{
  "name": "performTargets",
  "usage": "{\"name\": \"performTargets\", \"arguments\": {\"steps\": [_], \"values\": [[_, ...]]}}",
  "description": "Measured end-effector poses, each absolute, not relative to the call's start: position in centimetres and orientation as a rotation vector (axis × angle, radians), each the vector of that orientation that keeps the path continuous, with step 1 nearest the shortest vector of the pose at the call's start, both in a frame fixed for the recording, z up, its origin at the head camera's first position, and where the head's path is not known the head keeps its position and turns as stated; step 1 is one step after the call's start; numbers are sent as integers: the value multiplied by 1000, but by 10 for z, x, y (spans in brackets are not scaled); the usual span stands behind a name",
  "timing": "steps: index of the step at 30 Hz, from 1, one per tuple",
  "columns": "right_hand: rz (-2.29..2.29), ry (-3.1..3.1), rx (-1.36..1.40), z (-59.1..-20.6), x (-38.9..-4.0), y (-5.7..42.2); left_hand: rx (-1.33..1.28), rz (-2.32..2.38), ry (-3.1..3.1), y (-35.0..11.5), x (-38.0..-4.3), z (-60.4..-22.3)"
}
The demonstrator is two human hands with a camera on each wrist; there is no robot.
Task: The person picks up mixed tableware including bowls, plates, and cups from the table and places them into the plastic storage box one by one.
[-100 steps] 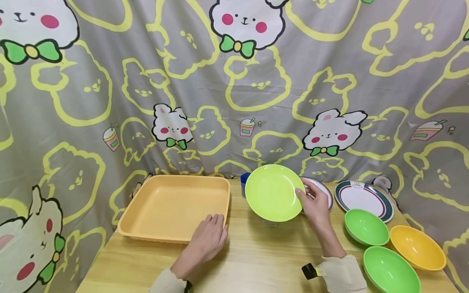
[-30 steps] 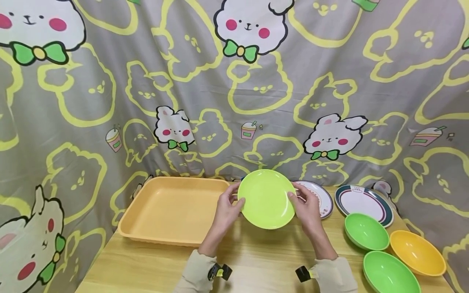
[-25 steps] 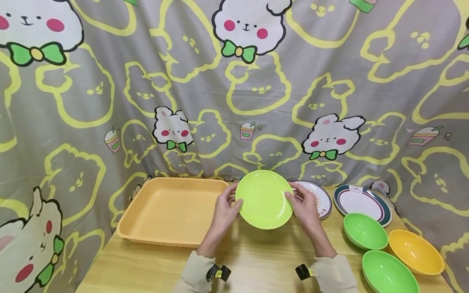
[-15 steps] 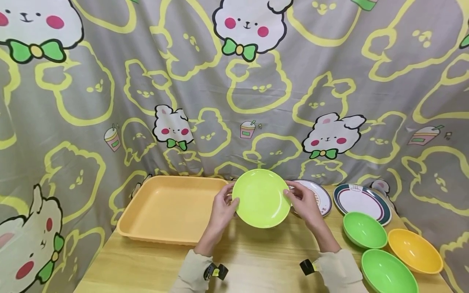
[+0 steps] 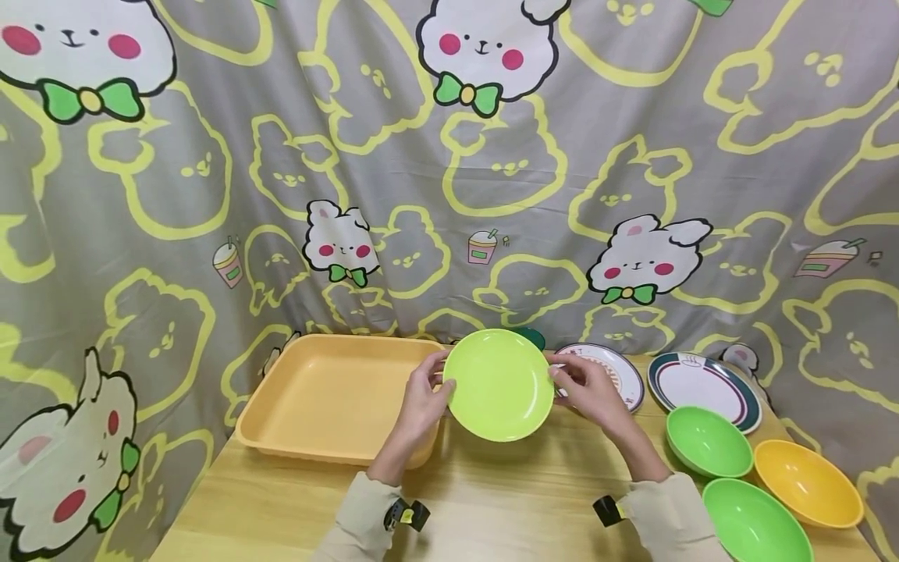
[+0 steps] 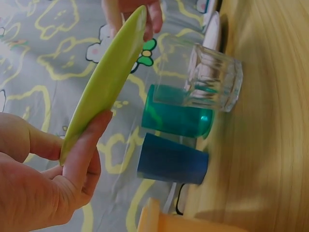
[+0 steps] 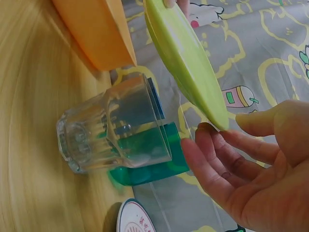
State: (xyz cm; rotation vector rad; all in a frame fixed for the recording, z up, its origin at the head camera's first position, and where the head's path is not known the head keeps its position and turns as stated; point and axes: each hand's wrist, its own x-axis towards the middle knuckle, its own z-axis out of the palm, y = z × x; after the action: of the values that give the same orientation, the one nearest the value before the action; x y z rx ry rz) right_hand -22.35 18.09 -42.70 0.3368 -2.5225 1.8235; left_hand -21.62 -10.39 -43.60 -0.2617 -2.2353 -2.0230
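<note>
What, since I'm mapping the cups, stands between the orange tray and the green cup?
The blue cup stands between them, as the left wrist view shows.

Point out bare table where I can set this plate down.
Bare wood shows on the table in front of the orange tray and between the two forearms. Crowded: behind the lime plate, where cups stand; far right, with bowls and patterned plates.

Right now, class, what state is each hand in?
Left hand: holding the lime-green plate.
Right hand: at the plate's edge; whether gripping, cannot be told.
</note>
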Motion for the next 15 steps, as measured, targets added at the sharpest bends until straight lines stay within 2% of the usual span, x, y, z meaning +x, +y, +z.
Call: {"name": "performTargets", "arguments": {"steps": [9,15], "values": [[1698,-2531,412,-424,-223,191,-234,-1954,-2272,-116,-218,-431],[1438,-2586,364,-428,-225,198,-207,-1912,-2279,-129,-220,-426]]}}
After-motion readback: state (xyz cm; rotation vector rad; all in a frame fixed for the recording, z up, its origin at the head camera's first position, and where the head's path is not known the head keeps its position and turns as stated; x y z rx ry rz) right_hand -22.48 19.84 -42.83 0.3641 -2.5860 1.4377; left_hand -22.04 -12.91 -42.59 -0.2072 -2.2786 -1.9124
